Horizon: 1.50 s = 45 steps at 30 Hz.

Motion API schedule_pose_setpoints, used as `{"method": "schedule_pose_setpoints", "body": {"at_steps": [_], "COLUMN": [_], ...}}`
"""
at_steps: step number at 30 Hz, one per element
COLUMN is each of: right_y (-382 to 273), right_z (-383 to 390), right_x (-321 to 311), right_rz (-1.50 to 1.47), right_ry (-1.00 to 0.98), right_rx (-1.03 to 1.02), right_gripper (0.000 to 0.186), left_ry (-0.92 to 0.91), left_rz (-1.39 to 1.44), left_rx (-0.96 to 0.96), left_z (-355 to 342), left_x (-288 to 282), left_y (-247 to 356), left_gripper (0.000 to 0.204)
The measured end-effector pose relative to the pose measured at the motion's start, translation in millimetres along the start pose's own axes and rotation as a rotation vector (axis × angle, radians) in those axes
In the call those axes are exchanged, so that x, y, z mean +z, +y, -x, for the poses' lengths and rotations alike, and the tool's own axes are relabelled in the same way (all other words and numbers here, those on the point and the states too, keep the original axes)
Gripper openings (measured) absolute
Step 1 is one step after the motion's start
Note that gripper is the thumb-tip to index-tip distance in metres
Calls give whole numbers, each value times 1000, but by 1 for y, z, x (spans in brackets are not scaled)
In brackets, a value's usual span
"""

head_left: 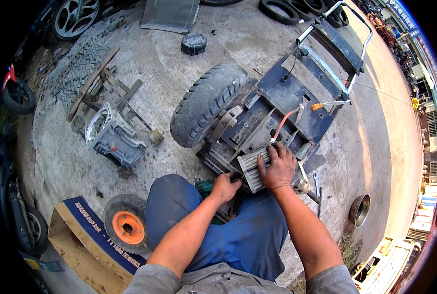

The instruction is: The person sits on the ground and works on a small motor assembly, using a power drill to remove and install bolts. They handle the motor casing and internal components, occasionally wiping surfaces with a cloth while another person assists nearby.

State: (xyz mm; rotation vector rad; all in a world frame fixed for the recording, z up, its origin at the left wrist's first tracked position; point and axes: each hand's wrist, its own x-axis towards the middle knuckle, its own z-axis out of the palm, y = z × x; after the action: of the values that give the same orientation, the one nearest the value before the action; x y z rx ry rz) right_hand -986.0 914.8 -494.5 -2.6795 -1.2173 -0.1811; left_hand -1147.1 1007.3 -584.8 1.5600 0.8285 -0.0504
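Observation:
My right hand (279,169) lies over the upper right end of a grey finned metal block (252,167), its fingers curled around the edge. The block sits tilted at the near end of a black vehicle frame (294,95). At the block's lower left side is my left hand (225,188), fingers closed at a small dark part that I cannot make out. A green tool (205,187) is partly hidden beside my left hand and knee. An orange cable (283,123) runs up from behind the block, and an orange connector (317,106) rests on the frame.
A large treaded tyre (206,104) stands on the frame's left side. Farther left lies a metal gearbox housing (115,137). A small wheel with an orange hub (128,228) and a cardboard box (76,242) are near my left knee. A wrench (317,184) and metal bowl (359,210) lie right.

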Motion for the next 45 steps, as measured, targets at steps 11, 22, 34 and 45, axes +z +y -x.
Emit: {"method": "schedule_pose_setpoints", "body": {"at_steps": [11, 22, 34, 45], "right_y": [2, 7, -4, 3], "right_z": [4, 6, 3, 6], "right_x": [1, -6, -13, -15], "right_rz": [-30, 5, -8, -25], "right_ry": [17, -55, -62, -21], "right_rx": [21, 50, 41, 62], "right_gripper": [50, 53, 54, 50], "left_ry": [-14, 48, 85, 140], "left_rz": [-405, -811, -823, -755], "left_rx": [113, 131, 84, 116], "left_z": [8, -47, -50, -66], "left_x": [4, 49, 41, 52], "left_y": [12, -40, -51, -60], "left_gripper": [50, 37, 23, 22]}}
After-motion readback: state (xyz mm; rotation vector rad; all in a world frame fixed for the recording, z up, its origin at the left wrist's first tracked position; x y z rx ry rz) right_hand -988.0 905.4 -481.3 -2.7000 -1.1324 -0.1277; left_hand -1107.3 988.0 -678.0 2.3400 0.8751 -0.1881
